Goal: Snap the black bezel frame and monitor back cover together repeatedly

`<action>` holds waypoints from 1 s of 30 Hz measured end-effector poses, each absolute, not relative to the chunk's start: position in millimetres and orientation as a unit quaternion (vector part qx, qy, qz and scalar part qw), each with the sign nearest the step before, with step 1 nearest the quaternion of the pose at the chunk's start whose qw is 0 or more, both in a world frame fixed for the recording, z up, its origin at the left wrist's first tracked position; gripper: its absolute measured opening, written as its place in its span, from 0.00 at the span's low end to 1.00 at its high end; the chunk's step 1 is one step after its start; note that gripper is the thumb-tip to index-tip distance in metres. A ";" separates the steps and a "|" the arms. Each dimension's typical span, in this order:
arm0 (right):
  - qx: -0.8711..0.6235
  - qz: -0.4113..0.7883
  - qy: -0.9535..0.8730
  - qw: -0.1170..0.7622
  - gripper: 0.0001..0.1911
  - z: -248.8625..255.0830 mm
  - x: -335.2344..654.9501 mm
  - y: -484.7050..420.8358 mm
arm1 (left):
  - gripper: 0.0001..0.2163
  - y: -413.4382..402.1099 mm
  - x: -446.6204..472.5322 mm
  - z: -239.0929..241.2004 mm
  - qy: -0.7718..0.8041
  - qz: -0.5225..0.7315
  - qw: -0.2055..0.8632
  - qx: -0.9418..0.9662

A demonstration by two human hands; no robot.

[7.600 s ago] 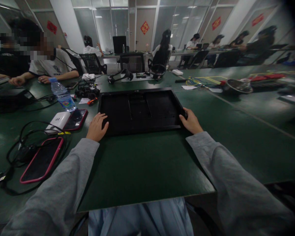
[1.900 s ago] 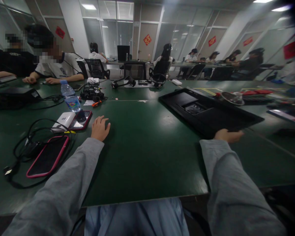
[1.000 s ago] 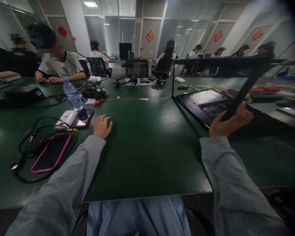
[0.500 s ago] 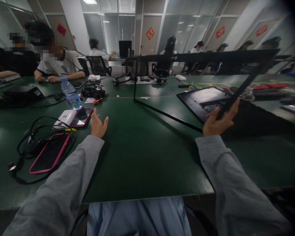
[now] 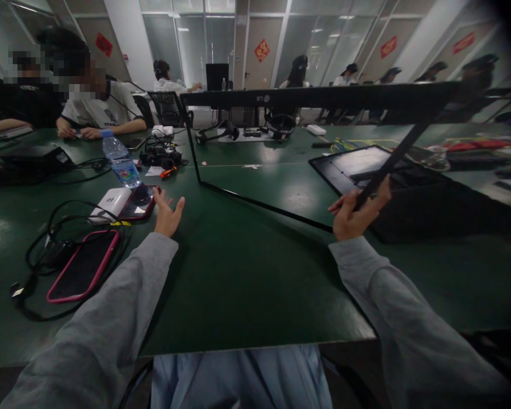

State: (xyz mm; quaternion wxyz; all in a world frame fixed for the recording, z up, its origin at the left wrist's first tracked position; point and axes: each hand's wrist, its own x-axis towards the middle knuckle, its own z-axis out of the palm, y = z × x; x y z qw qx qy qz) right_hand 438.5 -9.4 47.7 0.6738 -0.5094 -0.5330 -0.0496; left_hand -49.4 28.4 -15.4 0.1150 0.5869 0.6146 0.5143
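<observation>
Above the green table (image 5: 255,284), I had the LG monitor bezel (image 5: 306,97), an open black frame, in the right hand (image 5: 357,213) only. The fingers of this hand were clamped around the short right side, near its lower corner, so that almost the whole frame lay to the left of the grip. Its long axis ran from left to right across my view, and the frame stood tilted, with the bar carrying the logo raised and farther away. Whether the lower left corner touched the table, I could not tell. The left hand (image 5: 168,213) was the nearer one to this free end: its fingers were spread apart and it held nothing, near the corner and also near the red-edged smartphone (image 5: 138,209). To the right of the grip, and partly hidden by the right hand, a black monitor housing (image 5: 430,210) lay on the table, well apart from the left hand
</observation>
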 end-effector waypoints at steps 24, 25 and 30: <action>-0.472 -0.068 -0.560 0.677 0.23 32.1 451.4 7.1 | 0.18 29.3 -55.9 11.1 0.542 0.665 0.257 0.445; -0.482 -0.067 -0.557 0.673 0.23 31.6 451.1 7.1 | 0.18 28.6 -54.7 12.0 0.538 0.669 0.265 0.439; -0.511 -0.065 -0.542 0.664 0.25 31.8 450.6 6.6 | 0.18 24.5 -48.6 18.4 0.531 0.688 0.281 0.409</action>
